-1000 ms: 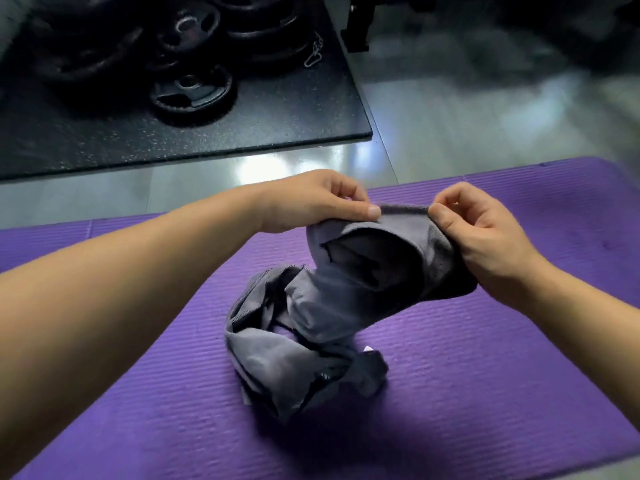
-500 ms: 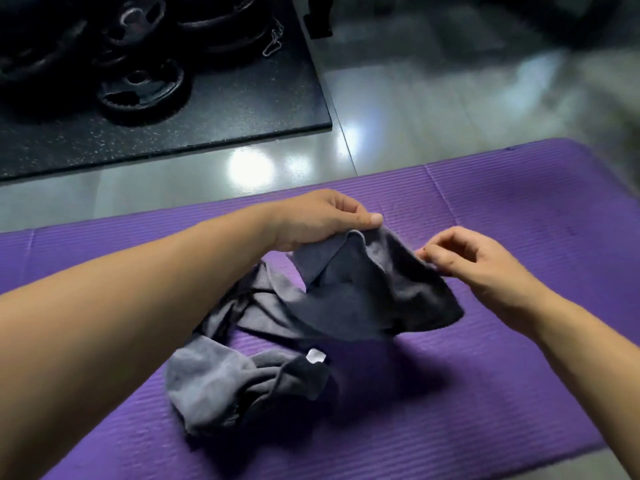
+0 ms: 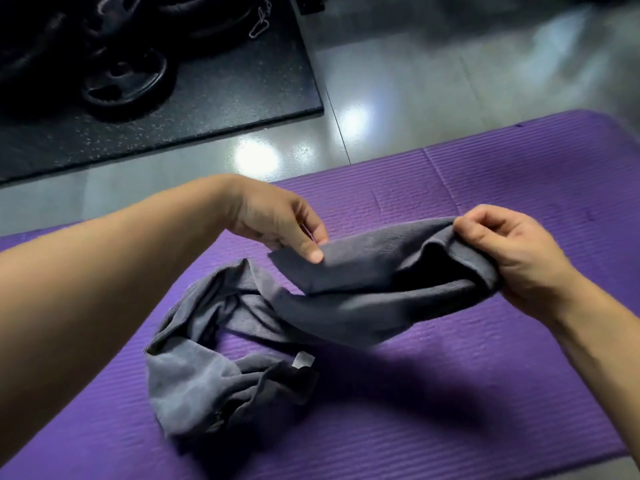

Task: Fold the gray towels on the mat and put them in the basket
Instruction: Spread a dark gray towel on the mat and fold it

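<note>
A gray towel (image 3: 367, 282) hangs stretched between my two hands above the purple mat (image 3: 485, 393). My left hand (image 3: 277, 220) pinches its left edge between thumb and fingers. My right hand (image 3: 509, 251) grips the bunched right end. The towel's lower part trails down to a crumpled gray heap (image 3: 207, 368) on the mat, with a small white label showing; I cannot tell whether the heap is the same towel or another. No basket is in view.
A black speckled rubber floor mat (image 3: 225, 91) lies at the upper left, with black weight plates (image 3: 124, 81) and a metal clip on it. Glossy gray floor tiles (image 3: 433, 91) run beyond the purple mat's far edge.
My hands have moved apart, spreading the towel's top edge wider. My right hand now grips the towel's end firmly. The crumpled heap has loosened and shifted left on the mat.
</note>
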Demonstrator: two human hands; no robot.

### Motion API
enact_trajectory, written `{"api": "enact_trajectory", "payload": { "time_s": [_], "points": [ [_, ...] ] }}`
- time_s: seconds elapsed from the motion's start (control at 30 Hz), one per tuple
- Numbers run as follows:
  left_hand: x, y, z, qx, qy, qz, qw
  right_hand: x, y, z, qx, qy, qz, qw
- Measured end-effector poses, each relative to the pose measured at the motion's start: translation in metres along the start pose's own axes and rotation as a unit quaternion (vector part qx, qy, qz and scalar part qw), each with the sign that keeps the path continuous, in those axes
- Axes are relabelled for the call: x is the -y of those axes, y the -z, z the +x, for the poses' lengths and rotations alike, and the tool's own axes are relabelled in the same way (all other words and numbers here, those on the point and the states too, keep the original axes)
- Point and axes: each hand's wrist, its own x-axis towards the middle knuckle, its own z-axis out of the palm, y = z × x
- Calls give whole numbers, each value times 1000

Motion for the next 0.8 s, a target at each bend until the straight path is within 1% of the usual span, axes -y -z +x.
{"api": "enact_trajectory", "payload": {
  "time_s": [0.07, 0.13, 0.17, 0.27, 0.3, 0.37, 0.5, 0.6, 0.63, 0.67, 0.7, 0.73, 0.77, 0.8],
  "points": [
    [-1, 3, 5, -27, 1, 10, 1000, 0, 21, -7, -14, 1, -31, 999],
    [-3, 3, 15, -76, -2, 16, 997, -2, 36, -15, -23, -9, -67, 997],
    [-5, 3, 21, -105, -14, -2, 994, -3, 42, -18, -30, -15, -80, 996],
    [-12, 2, 42, -177, -68, -115, 975, -7, 55, -24, -69, -22, -114, 991],
    [-16, 0, 48, -198, -86, -135, 967, -9, 57, -26, -82, -21, -133, 987],
    [-25, -6, 59, -257, -113, -132, 951, -17, 61, -31, -99, -27, -161, 982],
    [-47, -13, 84, -373, -156, -121, 907, -39, 68, -38, -114, -44, -244, 962],
    [-72, -14, 107, -445, -225, -179, 848, -49, 74, -36, -163, -57, -276, 946],
    [-79, -13, 116, -462, -233, -207, 830, -51, 76, -34, -185, -64, -294, 935],
    [-83, -14, 127, -472, -226, -231, 820, -56, 79, -31, -208, -71, -311, 925],
    [-85, -16, 138, -471, -206, -247, 821, -60, 81, -28, -228, -79, -320, 916],
    [-82, -19, 150, -457, -173, -243, 838, -66, 84, -24, -246, -93, -321, 910],
    [-76, -22, 160, -433, -126, -202, 869, -72, 85, -21, -255, -108, -316, 908],
    [-69, -27, 166, -409, -69, -128, 901, -79, 87, -18, -252, -125, -309, 908]
  ]
}}
